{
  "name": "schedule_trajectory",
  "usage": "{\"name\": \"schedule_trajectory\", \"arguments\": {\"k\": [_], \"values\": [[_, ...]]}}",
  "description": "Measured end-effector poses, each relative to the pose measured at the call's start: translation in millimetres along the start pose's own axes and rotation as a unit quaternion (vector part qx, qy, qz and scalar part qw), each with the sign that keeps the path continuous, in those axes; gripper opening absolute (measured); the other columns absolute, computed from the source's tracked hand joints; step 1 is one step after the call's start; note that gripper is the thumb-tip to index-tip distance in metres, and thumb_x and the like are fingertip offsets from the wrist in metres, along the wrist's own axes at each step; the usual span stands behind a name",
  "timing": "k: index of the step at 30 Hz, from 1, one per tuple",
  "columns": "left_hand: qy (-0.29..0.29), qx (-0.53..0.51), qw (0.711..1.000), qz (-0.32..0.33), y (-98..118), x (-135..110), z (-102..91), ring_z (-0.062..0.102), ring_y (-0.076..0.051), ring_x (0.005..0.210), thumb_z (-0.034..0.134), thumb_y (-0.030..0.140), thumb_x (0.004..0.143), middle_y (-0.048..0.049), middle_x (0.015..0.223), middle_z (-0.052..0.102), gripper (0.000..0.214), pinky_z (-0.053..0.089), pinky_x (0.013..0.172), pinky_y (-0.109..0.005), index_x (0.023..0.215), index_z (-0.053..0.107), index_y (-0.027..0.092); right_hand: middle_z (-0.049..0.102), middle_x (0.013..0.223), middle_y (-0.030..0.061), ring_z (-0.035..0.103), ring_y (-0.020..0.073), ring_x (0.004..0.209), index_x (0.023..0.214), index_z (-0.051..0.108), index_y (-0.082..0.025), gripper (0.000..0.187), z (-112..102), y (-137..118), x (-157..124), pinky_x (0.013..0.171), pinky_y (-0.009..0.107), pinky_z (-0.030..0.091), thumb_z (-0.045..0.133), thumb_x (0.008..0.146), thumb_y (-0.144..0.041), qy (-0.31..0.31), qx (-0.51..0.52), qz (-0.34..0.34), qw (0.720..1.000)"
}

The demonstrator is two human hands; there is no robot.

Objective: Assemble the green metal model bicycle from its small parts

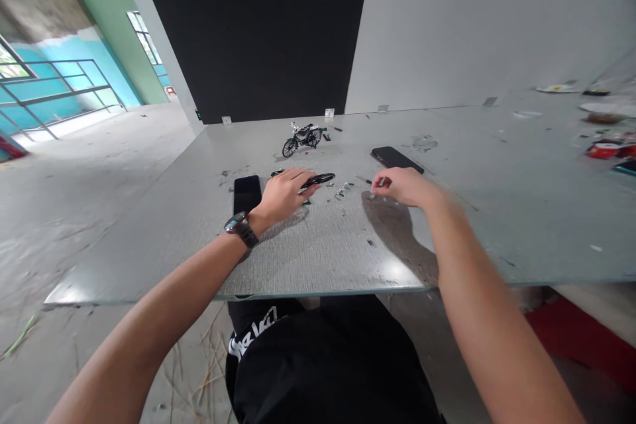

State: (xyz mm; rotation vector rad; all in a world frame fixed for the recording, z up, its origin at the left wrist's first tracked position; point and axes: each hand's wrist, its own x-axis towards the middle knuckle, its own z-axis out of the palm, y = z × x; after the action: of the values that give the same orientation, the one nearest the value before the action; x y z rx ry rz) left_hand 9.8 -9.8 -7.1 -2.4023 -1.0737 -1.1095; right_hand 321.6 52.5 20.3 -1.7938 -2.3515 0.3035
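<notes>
My left hand [287,193] curls over a black model part with a round, wheel-like end [322,179], low over the glass tabletop. The fingers hide most of that part. My right hand [397,185] is pinched above the table to the right; whatever is between its fingertips is too small to make out. Between the hands lie several small silver and green model parts [342,191]. A thin screwdriver-like tool [364,179] rests just left of my right fingertips. Farther back, a small black model bicycle [302,138] stands upright.
A dark phone [247,193] lies beside my left wrist, and another phone [397,159] lies behind my right hand. A black and white panel [258,33] rises along the table's back edge. Blurred red and white items [609,148] lie at the far right.
</notes>
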Motion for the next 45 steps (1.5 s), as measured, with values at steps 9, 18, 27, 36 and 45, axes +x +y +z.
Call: {"name": "schedule_trajectory", "arguments": {"k": [9,18,27,36,45], "values": [[-0.009,-0.010,1.000,-0.006,3,0,-0.3,0.070,-0.020,0.092,0.056,0.039,0.102,-0.0099,0.102,0.074,0.028,0.054,0.076,-0.031,0.110,0.068,0.015,0.074,0.083,0.0027,0.065,0.0185,0.073,0.077,0.075,-0.025,0.002,2,10,7,0.065,0.030,0.041,0.074,0.078,-0.026,-0.043,-0.023,0.003,0.999],[-0.020,-0.005,1.000,-0.017,5,1,-2.3,0.070,-0.021,0.096,0.054,0.039,0.103,-0.0110,0.106,0.075,0.030,0.056,0.078,-0.032,0.113,0.069,0.015,0.073,0.080,0.0057,0.062,0.0204,0.071,0.075,0.071,-0.022,0.018,2,-8,1,0.063,0.031,0.040,0.061,0.088,-0.027,-0.062,-0.011,-0.055,0.997],[-0.045,0.060,0.995,0.071,6,3,-5.8,0.070,-0.020,0.093,0.051,0.039,0.104,-0.0086,0.103,0.074,0.029,0.054,0.077,-0.030,0.111,0.067,0.016,0.071,0.097,0.0081,0.061,0.0209,0.082,0.112,0.072,-0.021,0.034,9,-48,-7,0.077,0.036,0.047,0.058,0.094,-0.045,0.102,0.250,-0.185,0.945],[-0.113,0.120,0.969,0.183,6,4,-12.6,0.067,-0.020,0.095,0.037,0.014,0.105,-0.0109,0.103,0.070,0.028,0.057,0.078,-0.032,0.114,0.063,0.014,0.071,0.086,0.0063,0.063,0.0178,0.079,0.097,0.073,-0.019,0.042,29,-77,-8,0.075,0.034,0.050,0.082,0.074,-0.054,0.013,0.539,-0.130,0.832],[-0.123,0.112,0.965,0.204,9,6,-16.3,0.068,-0.020,0.094,0.036,0.014,0.106,-0.0115,0.106,0.071,0.028,0.058,0.084,-0.036,0.115,0.062,0.013,0.070,0.078,0.0027,0.064,0.0180,0.077,0.108,0.073,-0.020,0.049,38,-83,-9,0.076,0.034,0.049,0.085,0.072,-0.050,-0.008,0.559,-0.139,0.817]]}}
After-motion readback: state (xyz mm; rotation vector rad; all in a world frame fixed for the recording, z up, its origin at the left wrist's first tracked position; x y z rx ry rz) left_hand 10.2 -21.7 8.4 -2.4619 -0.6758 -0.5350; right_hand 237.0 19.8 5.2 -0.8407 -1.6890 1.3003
